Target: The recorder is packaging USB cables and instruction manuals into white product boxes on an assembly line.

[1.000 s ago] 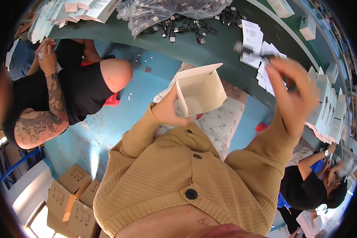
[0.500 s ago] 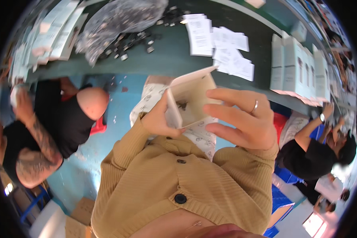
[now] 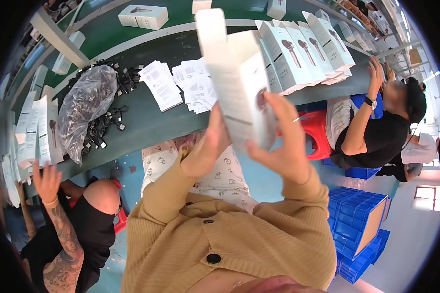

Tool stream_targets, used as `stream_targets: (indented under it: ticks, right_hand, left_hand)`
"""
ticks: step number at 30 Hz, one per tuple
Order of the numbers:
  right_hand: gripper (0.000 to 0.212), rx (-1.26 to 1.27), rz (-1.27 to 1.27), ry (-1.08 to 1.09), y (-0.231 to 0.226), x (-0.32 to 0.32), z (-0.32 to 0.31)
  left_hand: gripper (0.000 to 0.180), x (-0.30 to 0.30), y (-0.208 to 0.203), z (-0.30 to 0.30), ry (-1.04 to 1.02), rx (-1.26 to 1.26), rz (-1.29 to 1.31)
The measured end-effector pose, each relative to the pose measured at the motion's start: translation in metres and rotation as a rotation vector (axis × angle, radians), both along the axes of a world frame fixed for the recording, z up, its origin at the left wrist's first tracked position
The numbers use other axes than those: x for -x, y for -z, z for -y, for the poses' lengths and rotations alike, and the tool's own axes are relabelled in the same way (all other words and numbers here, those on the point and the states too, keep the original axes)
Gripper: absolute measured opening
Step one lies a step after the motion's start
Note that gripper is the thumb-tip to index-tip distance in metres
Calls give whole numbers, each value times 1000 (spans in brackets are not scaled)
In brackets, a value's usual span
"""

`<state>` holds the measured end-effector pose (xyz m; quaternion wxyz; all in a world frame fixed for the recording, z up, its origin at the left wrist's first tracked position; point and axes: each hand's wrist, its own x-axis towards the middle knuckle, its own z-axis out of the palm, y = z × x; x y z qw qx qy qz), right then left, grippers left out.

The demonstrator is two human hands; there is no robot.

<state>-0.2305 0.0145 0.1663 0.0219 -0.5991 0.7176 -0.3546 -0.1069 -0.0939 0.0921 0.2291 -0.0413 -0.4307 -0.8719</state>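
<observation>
A tall white carton (image 3: 232,105) is held up in front of my chest between both hands, its end flap (image 3: 210,31) raised toward the far side. It is slightly blurred, and its inside cannot be seen from here. My left hand (image 3: 208,144) grips the lower left side. On the lower right side, my right hand (image 3: 283,139), with a ring on one finger, has its fingers curved round a printed face. Beyond the carton, a stack of printed leaflets (image 3: 161,88) and a looser spread of leaflets (image 3: 190,80) lie on the dark table (image 3: 146,132).
Several cartons (image 3: 298,58) stand in a row at the right of the table. A plastic bag (image 3: 88,97) with black cables (image 3: 102,124) lies left, near more cartons (image 3: 46,127). Co-workers sit on both sides. Blue crates (image 3: 357,219) are stacked at lower right.
The carton has gone up and away from me, turning so its outer faces show. My right hand has moved from its open mouth to its side. The view has swung rightward.
</observation>
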Motion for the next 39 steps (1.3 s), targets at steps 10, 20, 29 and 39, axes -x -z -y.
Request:
stream_targets:
  ticks: [10, 20, 29, 39]
  right_hand:
    - [48, -139, -440, 417, -58, 188, 42]
    - [31, 59, -716, -56, 10, 95, 105]
    - [38, -291, -503, -403, 95, 51, 216]
    - [37, -291, -612, -499, 104, -2, 271]
  left_hand:
    - [82, -76, -7, 28, -283, 242, 310]
    - [49, -303, -10, 81, -1314, 475, 827]
    - [54, -363, 2, 170, -1613, 1443, 1312]
    - [90, -366, 17, 250, -1251, 1391, 1885]
